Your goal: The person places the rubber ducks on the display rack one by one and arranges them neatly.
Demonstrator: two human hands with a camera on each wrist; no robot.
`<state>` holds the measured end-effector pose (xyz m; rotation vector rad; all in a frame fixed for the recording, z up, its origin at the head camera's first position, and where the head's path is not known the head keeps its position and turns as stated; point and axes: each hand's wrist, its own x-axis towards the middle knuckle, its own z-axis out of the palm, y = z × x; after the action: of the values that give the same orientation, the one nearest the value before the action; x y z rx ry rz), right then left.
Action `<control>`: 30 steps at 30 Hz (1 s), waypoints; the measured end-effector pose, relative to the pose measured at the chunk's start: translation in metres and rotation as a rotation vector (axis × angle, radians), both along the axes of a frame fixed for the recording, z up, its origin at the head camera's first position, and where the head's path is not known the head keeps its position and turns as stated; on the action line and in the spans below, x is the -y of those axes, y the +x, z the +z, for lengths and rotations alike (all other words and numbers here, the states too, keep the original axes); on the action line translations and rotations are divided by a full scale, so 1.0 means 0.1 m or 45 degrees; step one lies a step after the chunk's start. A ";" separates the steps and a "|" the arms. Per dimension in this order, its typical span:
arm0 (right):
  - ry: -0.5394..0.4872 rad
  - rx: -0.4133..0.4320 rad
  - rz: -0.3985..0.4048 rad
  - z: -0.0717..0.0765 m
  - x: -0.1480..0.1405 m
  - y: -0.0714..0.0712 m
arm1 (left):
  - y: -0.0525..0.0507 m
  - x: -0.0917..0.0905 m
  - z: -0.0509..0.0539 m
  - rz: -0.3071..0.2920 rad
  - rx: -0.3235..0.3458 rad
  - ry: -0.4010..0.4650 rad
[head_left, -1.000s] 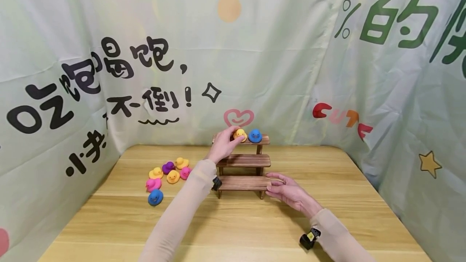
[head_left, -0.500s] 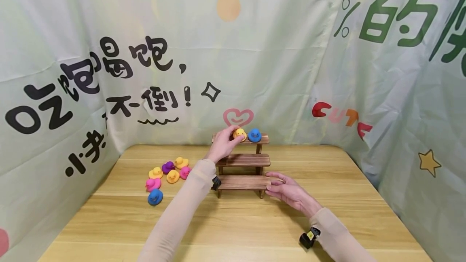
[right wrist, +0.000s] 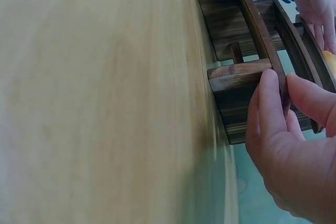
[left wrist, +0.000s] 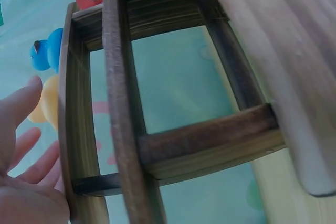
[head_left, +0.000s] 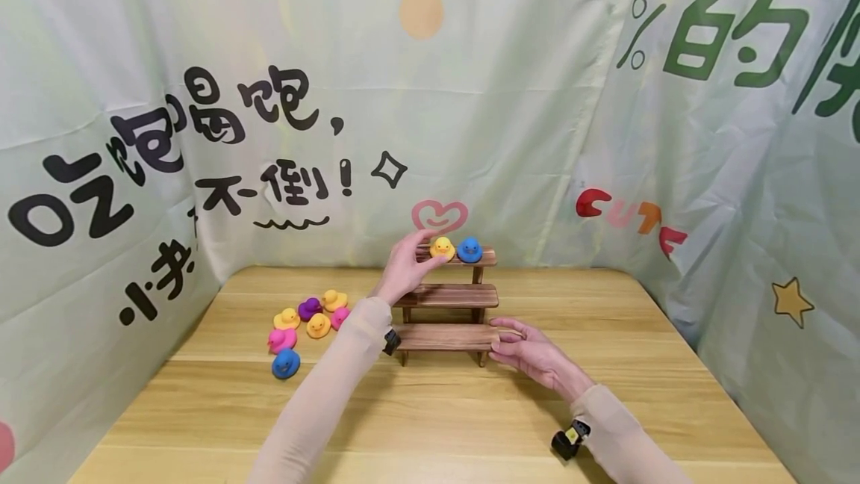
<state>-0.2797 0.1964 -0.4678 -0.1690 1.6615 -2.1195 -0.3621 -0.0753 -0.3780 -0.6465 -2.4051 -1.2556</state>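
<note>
A three-step wooden display shelf stands on the table. On its top step a yellow rubber duck sits beside a blue rubber duck. My left hand is at the top step's left end, next to the yellow duck. In the left wrist view the fingers are spread and parted from that duck, which is partly hidden behind the step. With thumb and fingers, my right hand pinches the right end of the bottom step.
Left of the shelf, several rubber ducks lie on the table, among them a purple duck, a pink duck and another blue duck. My left sleeve passes close to them. Printed curtains enclose the table's back and sides.
My left hand has loosened its hold on the yellow duck and shifted slightly left, leaving the duck on the top step. My right hand has stayed on the bottom step.
</note>
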 end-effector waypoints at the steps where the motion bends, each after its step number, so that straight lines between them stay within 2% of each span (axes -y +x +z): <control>1: -0.001 0.004 -0.002 0.00 0.00 0.00 | 0.00 0.01 -0.01 0.001 -0.008 0.026; 8: -0.003 0.001 0.011 0.01 -0.01 -0.02 | 0.01 0.08 -0.03 0.068 -0.133 0.230; 10: -0.002 -0.010 0.021 0.01 -0.02 -0.03 | 0.00 0.10 -0.03 0.091 -0.146 0.275; 17: 0.004 0.009 -0.006 0.02 0.00 -0.03 | 0.04 0.18 0.01 0.152 -0.170 0.337; 25: 0.007 0.001 0.002 0.00 0.01 -0.02 | 0.16 0.35 -0.02 0.143 -0.096 0.414; 28: 0.005 0.006 -0.002 0.00 0.01 -0.01 | 0.22 0.44 -0.04 0.131 -0.001 0.472; 30: 0.005 0.010 -0.004 -0.01 0.01 -0.01 | 0.27 0.49 -0.05 0.112 0.098 0.524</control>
<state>-0.2811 0.1955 -0.4686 -0.1564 1.6628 -2.1163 -0.3348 -0.1246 -0.3826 -0.3719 -2.1074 -1.6938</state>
